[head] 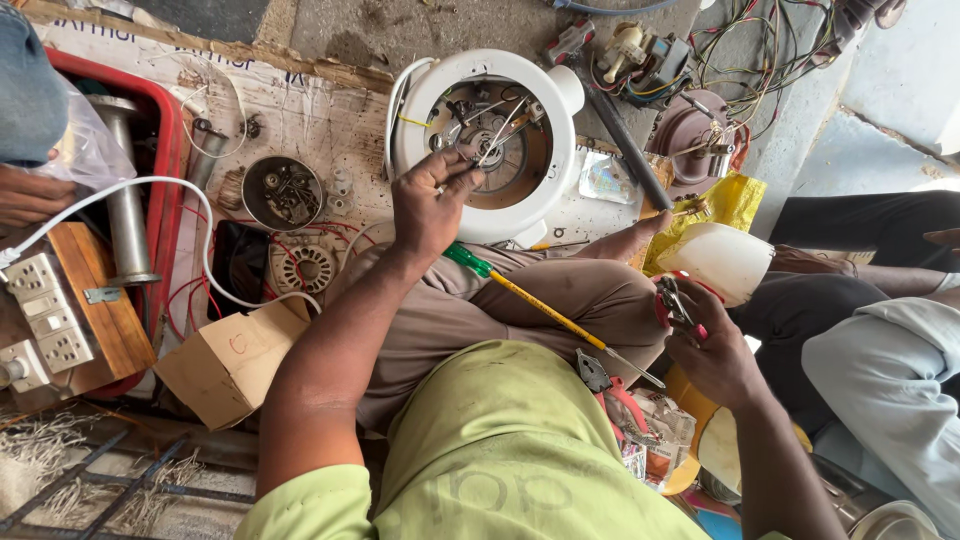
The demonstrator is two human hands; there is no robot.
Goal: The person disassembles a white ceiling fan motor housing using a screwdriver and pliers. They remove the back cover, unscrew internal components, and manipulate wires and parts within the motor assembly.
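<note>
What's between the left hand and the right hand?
Head view: a yellow screwdriver with a green handle lies across the lap between left hand and right hand, which holds pliers.

Cardboard sheet (330,115) on floor, white appliance base (485,140), metal cup (283,192)

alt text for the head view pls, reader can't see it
A seated person's left hand reaches into the open underside of a white round appliance full of wires, while the right hand holds red-handled pliers. A yellow screwdriver with a green tip lies across the lap; a cardboard box sits left.
</note>
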